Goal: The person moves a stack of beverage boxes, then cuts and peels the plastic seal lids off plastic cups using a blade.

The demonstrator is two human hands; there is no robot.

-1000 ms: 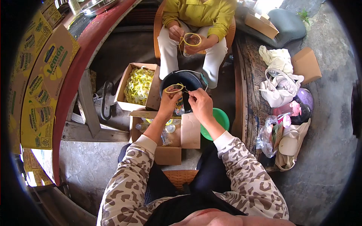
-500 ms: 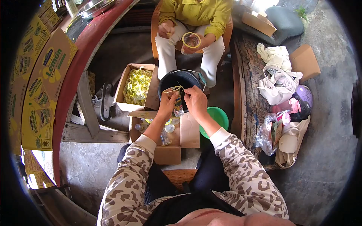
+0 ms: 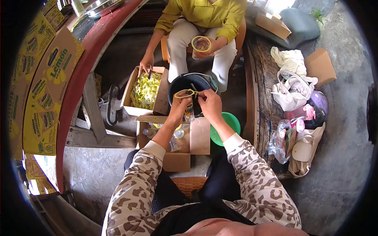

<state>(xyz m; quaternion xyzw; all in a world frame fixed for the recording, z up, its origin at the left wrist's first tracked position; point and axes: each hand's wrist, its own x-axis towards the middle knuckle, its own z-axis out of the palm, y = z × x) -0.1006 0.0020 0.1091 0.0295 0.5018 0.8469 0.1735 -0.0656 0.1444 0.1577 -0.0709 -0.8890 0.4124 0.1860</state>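
My left hand (image 3: 179, 109) is wrapped round a clear plastic cup (image 3: 189, 114) with a printed label and a yellow rim, tilted above the edge of a black bucket (image 3: 173, 87). At the rim's right side, my right hand (image 3: 210, 104) pinches a thin yellow strip (image 3: 194, 93) that stays close to the cup. A thin dark tool seems to stand out near its fingers, but I cannot tell what it is. Below my hands an opened cardboard box (image 3: 176, 161) holds several clear cups (image 3: 178, 133).
Opposite sits a person in a yellow shirt (image 3: 197, 15), one hand holding a yellow-rimmed cup (image 3: 201, 44), the other at a box of yellow strips (image 3: 143, 90). A green basin (image 3: 232, 122) is right of my box. Bags (image 3: 293, 92) lie on the right bench; lemon-drink cartons (image 3: 53, 90) stand left.
My cup's rim now faces up more, with my right hand slightly farther right. The other person's free hand has moved from the lap down to the box of yellow strips.
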